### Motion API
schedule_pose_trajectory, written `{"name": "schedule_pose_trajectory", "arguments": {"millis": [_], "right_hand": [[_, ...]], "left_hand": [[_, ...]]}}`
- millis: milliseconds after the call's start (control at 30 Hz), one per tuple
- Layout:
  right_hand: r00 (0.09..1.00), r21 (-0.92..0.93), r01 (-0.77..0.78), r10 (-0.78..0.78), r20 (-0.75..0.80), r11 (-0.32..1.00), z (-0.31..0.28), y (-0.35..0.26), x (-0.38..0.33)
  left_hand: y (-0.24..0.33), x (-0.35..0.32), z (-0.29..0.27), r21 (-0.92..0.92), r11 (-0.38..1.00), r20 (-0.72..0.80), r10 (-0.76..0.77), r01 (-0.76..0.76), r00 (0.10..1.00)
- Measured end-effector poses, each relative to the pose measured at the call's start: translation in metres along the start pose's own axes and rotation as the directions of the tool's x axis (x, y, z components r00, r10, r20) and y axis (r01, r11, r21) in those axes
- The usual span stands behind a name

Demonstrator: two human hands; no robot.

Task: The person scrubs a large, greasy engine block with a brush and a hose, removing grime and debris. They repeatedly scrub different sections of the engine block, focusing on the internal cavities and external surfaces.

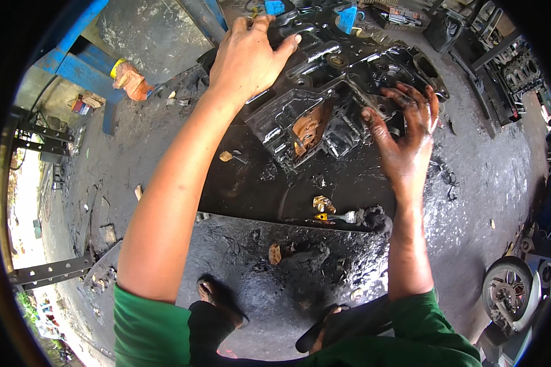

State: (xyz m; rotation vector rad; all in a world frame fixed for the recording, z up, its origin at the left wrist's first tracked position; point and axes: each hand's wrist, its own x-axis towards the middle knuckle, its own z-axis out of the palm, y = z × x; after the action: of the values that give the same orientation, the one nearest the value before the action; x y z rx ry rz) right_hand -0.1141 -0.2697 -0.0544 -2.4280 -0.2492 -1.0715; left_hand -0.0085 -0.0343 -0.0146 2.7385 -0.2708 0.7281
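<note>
A black, oil-coated engine block [275, 131] lies tilted in front of me, with ribbed walls, bolt holes and a squarish opening. Brownish-orange matter [309, 129] shows inside that opening. My left hand [248, 61] is at the block's far left edge, fingers bent over it and thumb stretched to the right; its fingertips are partly hidden. Over the block's right side, my oil-smeared right hand [407, 125] has its thumb and fingers spread apart, close to or touching a flange. Nearer to me lies a paintbrush [347, 217] with a yellow handle and dark, clumped bristles.
Beneath the block is a dark, oily sheet [239, 192] with a straight front edge. Blue steel uprights [82, 70] stand at the far left, beside an orange-brown rag [131, 82]. A wheel [507, 286] is at the lower right. More metal parts [520, 70] sit at the far right.
</note>
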Motion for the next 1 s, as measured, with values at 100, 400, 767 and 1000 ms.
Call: {"name": "schedule_pose_trajectory", "arguments": {"millis": [100, 400, 767, 1000], "right_hand": [[1.0, -0.025, 0.006, -0.006, 0.014, 1.0, -0.002, -0.001, 0.002], [1.0, -0.07, -0.021, 0.021, -0.006, 0.997, 0.01, 0.005, -0.002], [0.934, 0.033, -0.285, 0.27, 0.235, 0.958, -0.011, -0.011, 0.012], [0.939, 0.158, -0.27, 0.223, 0.26, 0.95, -0.021, -0.002, 0.012]], "left_hand": [[0.0, -0.001, 0.0, 0.014, 1.0, -0.014, 0.006, -0.006, 1.0], [-0.008, 0.008, 0.007, -0.048, 0.994, -0.031, 0.097, -0.099, 0.995], [-0.003, 0.01, -0.002, -0.056, 0.997, 0.078, 0.065, -0.061, 0.995], [-0.004, 0.012, -0.001, -0.023, 0.998, 0.102, 0.064, -0.062, 0.993]]}}
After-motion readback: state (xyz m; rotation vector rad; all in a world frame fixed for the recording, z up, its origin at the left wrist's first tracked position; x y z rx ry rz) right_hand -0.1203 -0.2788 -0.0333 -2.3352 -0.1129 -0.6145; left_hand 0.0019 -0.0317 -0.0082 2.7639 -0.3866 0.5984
